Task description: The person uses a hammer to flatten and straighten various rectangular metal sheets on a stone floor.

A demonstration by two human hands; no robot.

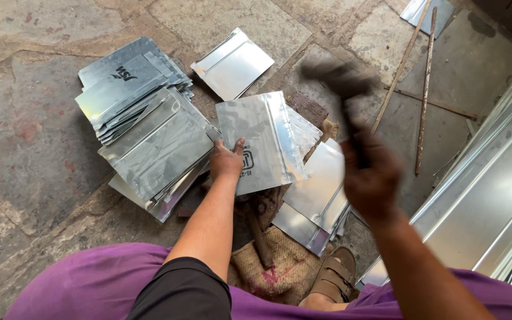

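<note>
The left hand [226, 161] pinches the thin, stiff, sharp-edged metal sheet [259, 141] at its lower corner, while the right hand [370, 175] is clenched around a blurred hammer [340, 80].

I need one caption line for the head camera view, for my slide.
Left hand holds a metal sheet flat while right hand raises a blurred hammer beside stacked sheets.

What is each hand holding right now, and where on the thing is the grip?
The left hand grips the metal sheet at its lower left corner. The right hand grips a hammer low on its handle; the hammer is motion-blurred.
</note>
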